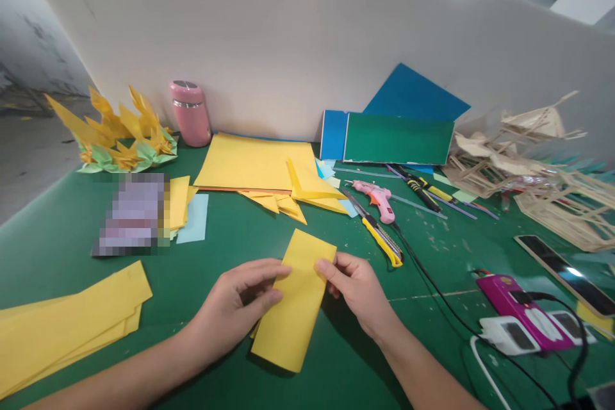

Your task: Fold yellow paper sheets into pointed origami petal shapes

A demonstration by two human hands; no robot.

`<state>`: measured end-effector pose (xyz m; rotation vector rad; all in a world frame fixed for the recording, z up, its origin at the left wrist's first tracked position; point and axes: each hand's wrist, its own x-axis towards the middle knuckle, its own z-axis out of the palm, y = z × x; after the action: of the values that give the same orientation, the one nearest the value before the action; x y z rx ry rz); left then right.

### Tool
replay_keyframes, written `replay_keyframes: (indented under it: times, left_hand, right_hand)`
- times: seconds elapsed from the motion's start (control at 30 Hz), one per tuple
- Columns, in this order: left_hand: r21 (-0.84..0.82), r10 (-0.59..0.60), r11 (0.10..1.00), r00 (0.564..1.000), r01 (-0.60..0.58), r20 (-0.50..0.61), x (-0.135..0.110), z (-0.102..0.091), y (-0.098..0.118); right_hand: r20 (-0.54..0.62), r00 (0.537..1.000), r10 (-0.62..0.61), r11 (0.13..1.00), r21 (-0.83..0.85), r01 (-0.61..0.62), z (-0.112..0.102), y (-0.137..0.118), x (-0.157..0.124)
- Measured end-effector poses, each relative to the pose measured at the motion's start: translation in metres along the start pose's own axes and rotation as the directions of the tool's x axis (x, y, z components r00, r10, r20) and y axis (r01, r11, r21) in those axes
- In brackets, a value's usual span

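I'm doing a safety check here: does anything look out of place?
The yellow utility knife stands out: its blade appears extended, lying unsheathed on the table beside the pink glue gun.

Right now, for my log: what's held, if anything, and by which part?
Yellow paper: the right hand pinches its upper right edge; the left hand touches its left side.

No lettering is legible: pixelation masks a purplish item (134,211) near the back left corner of the green tabletop (235,230); a small mark (506,280) on the magenta power strip (531,315) is unreadable.
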<state>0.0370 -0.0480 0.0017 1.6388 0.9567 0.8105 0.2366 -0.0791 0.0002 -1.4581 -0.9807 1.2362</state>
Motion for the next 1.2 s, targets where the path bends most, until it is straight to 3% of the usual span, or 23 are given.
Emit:
replay_keyframes:
  times: [0.53, 0.8, 1.07, 1.2]
  left_hand:
    - [-0.003, -0.075, 0.997, 0.994, 0.076, 0.082, 0.006, 0.002, -0.009]
    - [-0.006, 0.008, 1.000, 0.995, -0.007, 0.094, 0.007, 0.001, -0.011]
    - [0.020, 0.037, 0.999, 0.996, -0.038, 0.079, 0.005, -0.001, -0.014]
    - [0.083, 0.042, 0.995, 0.997, -0.047, 0.058, 0.004, 0.002, -0.013]
  right_hand:
    - [0.003, 0.998, 0.060, 0.996, -0.067, -0.059, -0.005, -0.002, -0.003]
    - [0.040, 0.996, 0.073, 0.996, -0.043, -0.072, -0.005, -0.002, -0.003]
    - [0.039, 0.999, 0.018, 0.993, -0.119, -0.013, -0.005, -0.001, 0.000]
    - [0.004, 0.993, -0.114, 0.967, -0.228, 0.112, -0.007, 0.008, 0.000]
